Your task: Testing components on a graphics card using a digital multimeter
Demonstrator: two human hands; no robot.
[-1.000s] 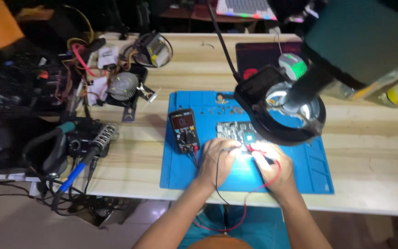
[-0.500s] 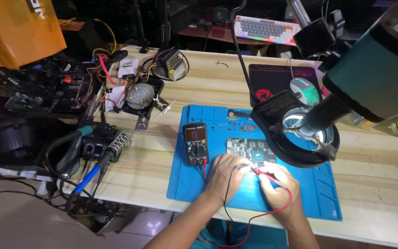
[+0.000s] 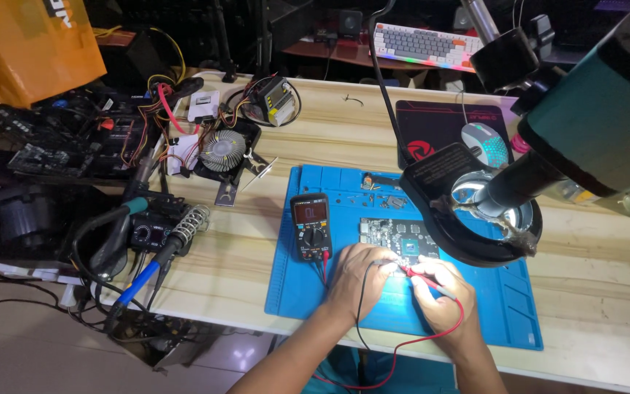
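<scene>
1. Left hand (image 3: 355,281) is curled closed around a black probe, its tip hidden at the circuit board (image 3: 397,237).
2. Right hand (image 3: 443,295) pinches the red probe (image 3: 416,272), tip at the board's near edge.
3. The board lies on the blue mat (image 3: 505,306), just beyond both hands.
4. The multimeter (image 3: 310,226) sits left of the board, on the bench (image 3: 256,255).

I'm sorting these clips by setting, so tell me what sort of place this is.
Most likely an electronics repair bench. Both hands, left hand and right hand, hold probes to a circuit board on a blue mat, beside a multimeter and a soldering station.
</scene>
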